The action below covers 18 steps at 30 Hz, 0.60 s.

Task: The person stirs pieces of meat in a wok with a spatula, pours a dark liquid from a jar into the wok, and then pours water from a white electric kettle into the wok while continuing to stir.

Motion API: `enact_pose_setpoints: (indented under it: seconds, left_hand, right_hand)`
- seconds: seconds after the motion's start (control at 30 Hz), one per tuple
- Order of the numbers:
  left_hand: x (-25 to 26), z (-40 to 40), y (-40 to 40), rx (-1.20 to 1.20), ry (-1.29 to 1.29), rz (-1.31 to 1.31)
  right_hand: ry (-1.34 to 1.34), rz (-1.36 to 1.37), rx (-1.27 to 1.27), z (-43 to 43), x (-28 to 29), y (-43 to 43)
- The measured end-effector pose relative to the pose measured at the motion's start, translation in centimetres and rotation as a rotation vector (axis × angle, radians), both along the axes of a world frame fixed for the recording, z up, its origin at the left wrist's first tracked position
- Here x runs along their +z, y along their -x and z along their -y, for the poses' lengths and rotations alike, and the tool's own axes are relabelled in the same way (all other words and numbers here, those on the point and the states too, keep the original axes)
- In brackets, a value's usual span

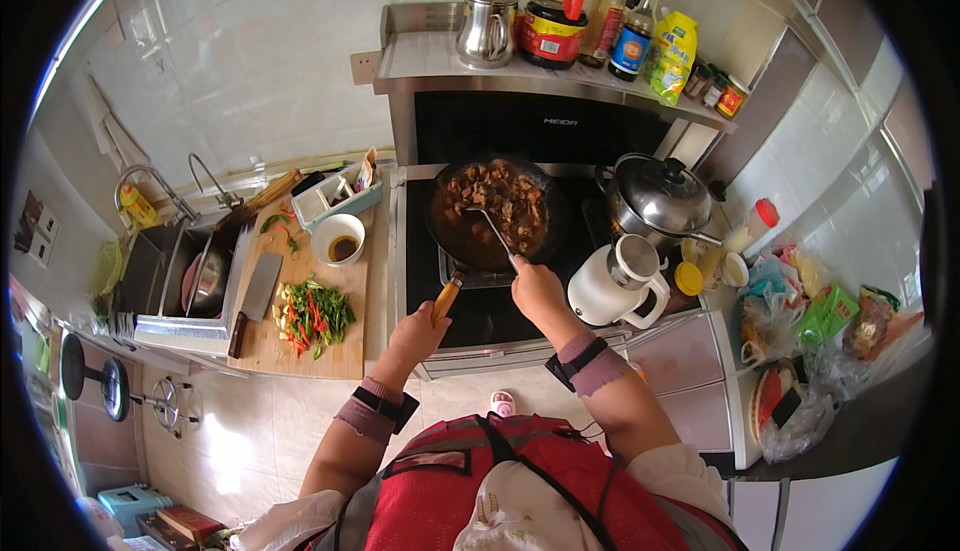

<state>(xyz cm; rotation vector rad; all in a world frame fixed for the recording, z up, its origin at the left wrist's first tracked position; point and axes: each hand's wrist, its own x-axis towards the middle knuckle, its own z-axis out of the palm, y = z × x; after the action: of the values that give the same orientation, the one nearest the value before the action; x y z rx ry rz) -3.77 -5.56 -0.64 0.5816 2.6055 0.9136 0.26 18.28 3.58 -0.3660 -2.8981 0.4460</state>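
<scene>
My left hand [418, 335] is closed around the wooden handle [448, 297] of a dark wok [442, 239] on the black stove. In my right hand [538, 292] is a metal spatula or ladle [493, 230]; its head rests among chunks of browned meat [501, 194] in dark sauce, which partly hide it. To the left, a wooden cutting board [345, 363] carries chopped green and red peppers [315, 317] with pale pieces beside them. A cleaver [259, 288] lies along that board's left side, and a white bowl [337, 239] with dark liquid stands behind the peppers.
Right of the wok stand a lidded steel pot [660, 194] and a white electric kettle [611, 284]. A shelf [420, 55] above the stove holds bottles and a steel pitcher [487, 29]. At far left is a sink [150, 269]; bagged food [825, 314] crowds the right counter.
</scene>
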Motion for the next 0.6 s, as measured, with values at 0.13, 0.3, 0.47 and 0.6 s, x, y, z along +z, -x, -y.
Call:
enact_pose_setpoints:
  seconds: [0.13,0.3,0.47,0.6]
  left_hand:
    - [-0.1,-0.2,0.1,0.008,0.002,0.013]
    - [-0.1,0.1,0.1,0.016,0.03,0.03]
    - [-0.2,-0.1,0.4,-0.003,0.033,0.049]
    - [-0.1,0.0,0.3,-0.004,0.045,0.012]
  right_hand:
    - [-0.045,0.006,-0.044,-1.4,-1.7,0.2]
    - [-0.033,0.044,-0.079,-1.6,-0.2,-3.0]
    - [0.015,0.121,-0.03,-1.7,1.0,-6.9]
    - [0.088,0.094,0.021,-0.1,2.4,-8.5]
